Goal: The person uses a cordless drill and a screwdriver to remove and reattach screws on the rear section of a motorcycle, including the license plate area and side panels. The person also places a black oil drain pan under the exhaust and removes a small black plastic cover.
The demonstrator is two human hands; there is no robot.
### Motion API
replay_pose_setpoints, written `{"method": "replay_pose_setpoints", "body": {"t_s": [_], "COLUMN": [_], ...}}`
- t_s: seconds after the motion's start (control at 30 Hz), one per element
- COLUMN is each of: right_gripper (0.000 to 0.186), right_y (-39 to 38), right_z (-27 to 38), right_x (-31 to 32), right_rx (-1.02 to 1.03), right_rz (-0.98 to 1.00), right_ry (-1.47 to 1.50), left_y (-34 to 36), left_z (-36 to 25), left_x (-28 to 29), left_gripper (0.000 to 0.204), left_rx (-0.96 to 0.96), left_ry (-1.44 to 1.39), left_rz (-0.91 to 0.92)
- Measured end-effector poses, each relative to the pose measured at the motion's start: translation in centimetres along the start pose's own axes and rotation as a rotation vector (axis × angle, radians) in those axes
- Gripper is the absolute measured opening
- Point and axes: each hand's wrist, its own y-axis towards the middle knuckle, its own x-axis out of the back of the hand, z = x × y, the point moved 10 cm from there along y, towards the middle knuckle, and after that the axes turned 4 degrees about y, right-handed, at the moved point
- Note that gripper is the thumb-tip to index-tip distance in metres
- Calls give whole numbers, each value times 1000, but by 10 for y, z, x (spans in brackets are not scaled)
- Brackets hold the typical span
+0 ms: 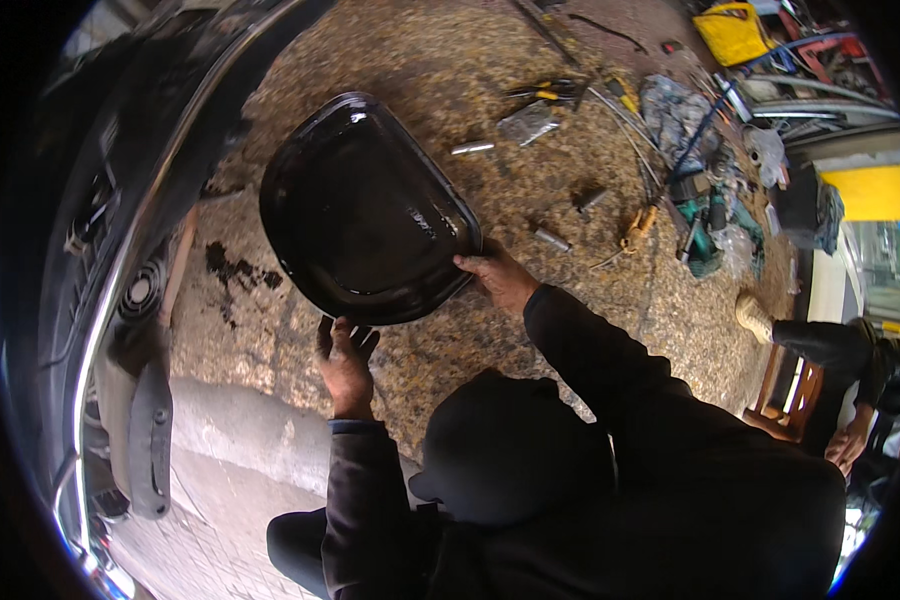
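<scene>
A shallow black pan (355, 200) with rounded corners and a raised rim is held tilted above the stained ground. Its inside looks dark and glossy. My right hand (500, 278) grips the lower right corner, thumb over the rim and fingers mostly hidden behind it. At the pan's bottom edge, my left hand (347, 370) has its fingers apart, their tips at or just under the rim; whether they bear any weight I cannot tell. Both sleeves are black. Between my arms, a black rounded, cap-like shape (515, 450) covers the lower middle.
A vehicle's dark body with a bright trim strip (130, 250) lines the left. Metal sockets (552, 239), a clear plastic bag (528, 122) and pliers lie on the ground. A teal power tool (700, 235) sits among clutter at right. Another person's boot (754, 317) and hand (850, 440) show farther right.
</scene>
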Motion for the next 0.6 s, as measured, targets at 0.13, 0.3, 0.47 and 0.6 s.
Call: {"method": "replay_pose_setpoints", "body": {"t_s": [0.13, 0.3, 0.47, 0.6], "right_gripper": [49, 32, 39, 30], "right_y": [-17, -51, -96, -96], "right_z": [48, 94, 131, 141], "right_x": [53, 124, 182, 239], "right_rx": [139, 394, 595, 560], "right_rz": [-134, -272, -417, -476], "right_ry": [154, 350, -20, 491], "left_y": [8, 26, 12, -13], "left_z": [-28, -90, -185, -277], "left_x": [-2, 21, 32, 16], "left_gripper": [58, 54, 50, 51], "left_rx": [-21, -102, -357, -653], "left_ry": [123, 293, 509, 685], "left_rz": [-7, -43, -45, -104]}}
